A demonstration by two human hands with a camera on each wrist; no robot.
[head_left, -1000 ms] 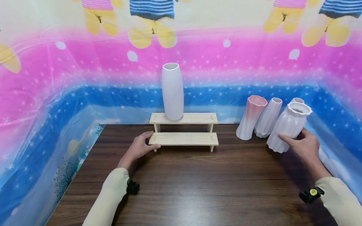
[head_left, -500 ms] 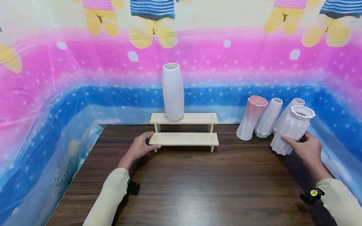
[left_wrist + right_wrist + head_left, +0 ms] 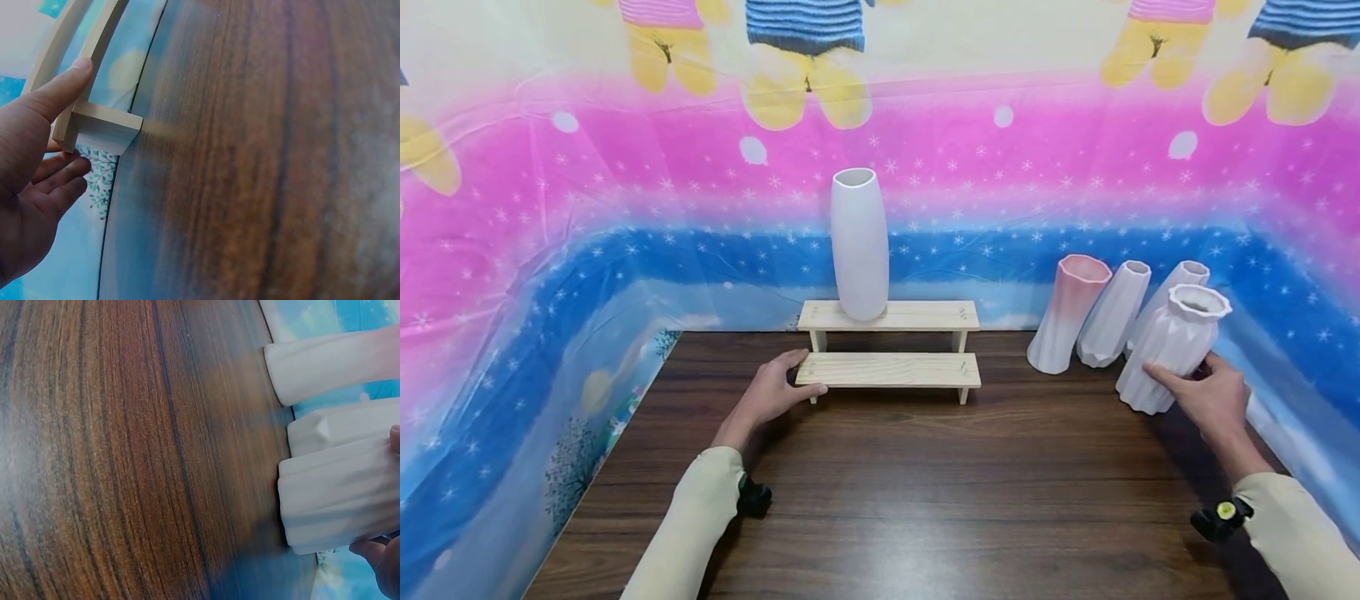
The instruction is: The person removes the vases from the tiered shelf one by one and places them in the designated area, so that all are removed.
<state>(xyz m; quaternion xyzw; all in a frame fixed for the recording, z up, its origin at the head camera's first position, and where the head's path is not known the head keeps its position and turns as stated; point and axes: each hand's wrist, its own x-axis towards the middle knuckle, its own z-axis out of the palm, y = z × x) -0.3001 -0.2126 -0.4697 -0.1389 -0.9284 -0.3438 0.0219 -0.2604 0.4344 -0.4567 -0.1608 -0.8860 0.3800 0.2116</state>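
My right hand grips a white ribbed vase with a wavy rim, thumb on its near side and fingers behind it. The vase stands roughly upright at the right; in the right wrist view its base is at or very near the tabletop. My left hand holds the left end of the lower step of a two-step wooden stand. In the left wrist view its thumb lies along the step's edge, with the other fingers round the end. A tall smooth white vase stands on the upper step.
Left of the held vase are a pink-and-white vase and a slim white vase. Another white vase is partly hidden behind it. A patterned cloth backdrop surrounds the dark wooden table.
The ribbed vase in my right hand has shifted slightly right and towards me, away from its neighbours, then a touch back left. My left hand and the stand have stayed put.
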